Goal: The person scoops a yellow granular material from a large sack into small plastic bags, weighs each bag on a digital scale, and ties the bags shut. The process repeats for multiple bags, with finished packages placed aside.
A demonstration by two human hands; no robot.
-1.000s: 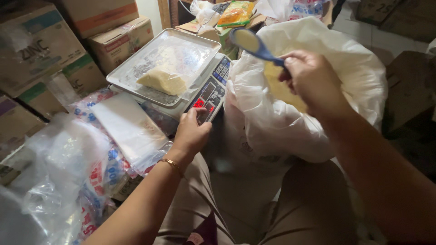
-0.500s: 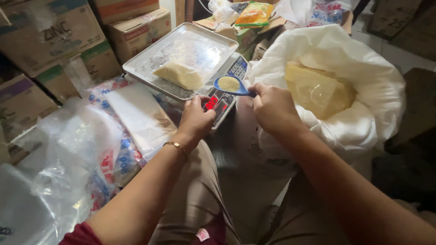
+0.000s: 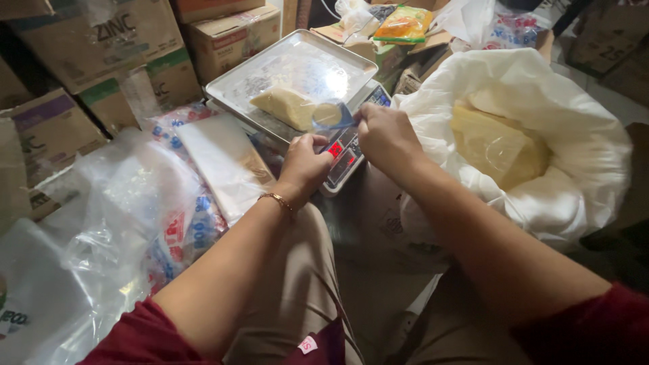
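A: Far left of the grips, clear plastic bags (image 3: pixel 101 223) are noted, heaped beside cardboard boxes (image 3: pixel 88 40).

B: And the left hand (image 3: pixel 304 162)?

A: It is rested on the front edge of the weighing scale (image 3: pixel 341 152), fingers curled loosely near the red display; nothing is pinched. Whether a key is pressed cannot be told.

B: The right hand (image 3: pixel 387 135)?

A: Its grip is pressed together on the handle of a small blue scoop (image 3: pixel 329 116). The scoop's long axis runs leftward from the grip, bowl end out over the steel tray (image 3: pixel 263 78).

B: Where is the powder?

A: A pale yellow mound (image 3: pixel 287 106) is seen on the tray, just left of and beyond the scoop bowl. The right hand is nearer. Right of the grip, a large white sack (image 3: pixel 574 142) holds the bulk supply.
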